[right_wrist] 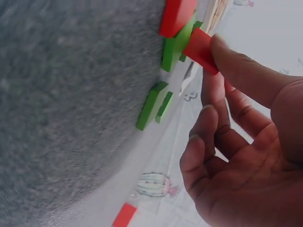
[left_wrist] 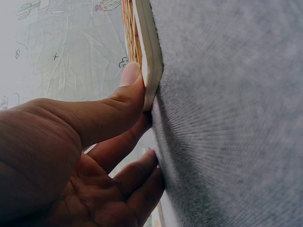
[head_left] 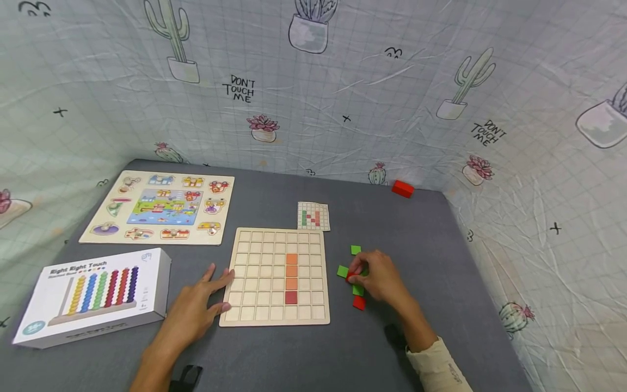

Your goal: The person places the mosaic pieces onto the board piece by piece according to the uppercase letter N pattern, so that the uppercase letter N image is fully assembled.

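A wooden grid board (head_left: 262,313) lies on the table with three orange squares and a red square (head_left: 291,297) in one column. My left hand (head_left: 193,309) is spread beside it, thumb and fingertips touching its left edge; in the left wrist view the thumb (left_wrist: 109,111) rests against the board's edge (left_wrist: 150,52). To the board's right, my right hand (head_left: 379,276) pinches a red square tile (right_wrist: 201,49) between thumb and fingers. Several green tiles (head_left: 356,250) and another red tile (head_left: 359,302) lie around that hand, some partly hidden by it.
A small pattern card (head_left: 313,213) touches the board's top edge. At the left are a peg puzzle (head_left: 226,188) and a white toy box (head_left: 93,296). A red block (head_left: 403,189) sits at the back right, near the cactus-print cloth (head_left: 343,98).
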`<state>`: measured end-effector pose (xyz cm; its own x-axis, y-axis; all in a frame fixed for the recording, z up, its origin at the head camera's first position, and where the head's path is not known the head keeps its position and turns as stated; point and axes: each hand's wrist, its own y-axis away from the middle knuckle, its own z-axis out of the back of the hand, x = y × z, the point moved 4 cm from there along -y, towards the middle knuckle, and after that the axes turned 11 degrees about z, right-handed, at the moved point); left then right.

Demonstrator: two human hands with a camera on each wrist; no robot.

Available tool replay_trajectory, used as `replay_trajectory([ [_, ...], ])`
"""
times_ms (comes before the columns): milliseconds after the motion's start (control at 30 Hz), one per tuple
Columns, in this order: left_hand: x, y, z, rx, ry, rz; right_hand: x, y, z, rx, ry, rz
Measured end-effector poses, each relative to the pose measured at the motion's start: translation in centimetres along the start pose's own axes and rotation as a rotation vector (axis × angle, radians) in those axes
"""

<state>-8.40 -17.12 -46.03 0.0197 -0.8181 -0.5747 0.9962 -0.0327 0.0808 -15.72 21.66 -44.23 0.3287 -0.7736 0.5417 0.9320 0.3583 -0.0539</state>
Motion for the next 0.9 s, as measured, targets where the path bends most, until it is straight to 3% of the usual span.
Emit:
replay_trajectory([
  [333, -0.1, -0.1, 0.0, 0.014, -0.01, 0.019, 1.8, 0.2, 0.2, 0.02, -0.076, 0.113],
  [667, -0.2, -0.1, -0.1, 0.02, -0.02, 0.026, 3.5, -0.4, -0.6, -0.01, -0.114, 0.091],
  [900, -0.1, 0.0, -0.2, 0.026, -0.019, 0.033, 5.4, -0.9, -1.7, -0.008, -0.131, 0.131],
])
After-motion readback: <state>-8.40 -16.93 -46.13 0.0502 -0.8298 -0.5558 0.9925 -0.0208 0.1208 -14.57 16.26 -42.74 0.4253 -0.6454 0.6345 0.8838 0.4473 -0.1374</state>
